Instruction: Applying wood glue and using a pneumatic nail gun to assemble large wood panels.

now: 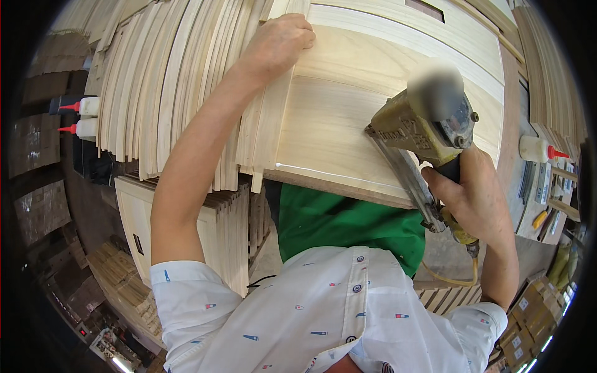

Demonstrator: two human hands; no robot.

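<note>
A pale wooden panel (348,118) lies flat before me, a thin line of white glue (339,176) running along its near edge. Down its left side goes a light wooden strip (268,127). My left hand (281,46) is closed at the strip's far end, fingers curled over the edge; the fingertips are partly hidden. In my right hand (476,193) is a pneumatic nail gun (398,127), held by its handle over the right part of the panel. Its magazine slants down toward the near edge, and the hand covers part of the grip.
Many thin wooden slats (155,87) are stacked upright at the left. Glue bottles with red tips stand at both sides, one at the right (533,149). A yellow air hose (457,281) hangs below the gun. More panels (227,233) lean below left; cardboard boxes (535,317) sit lower right.
</note>
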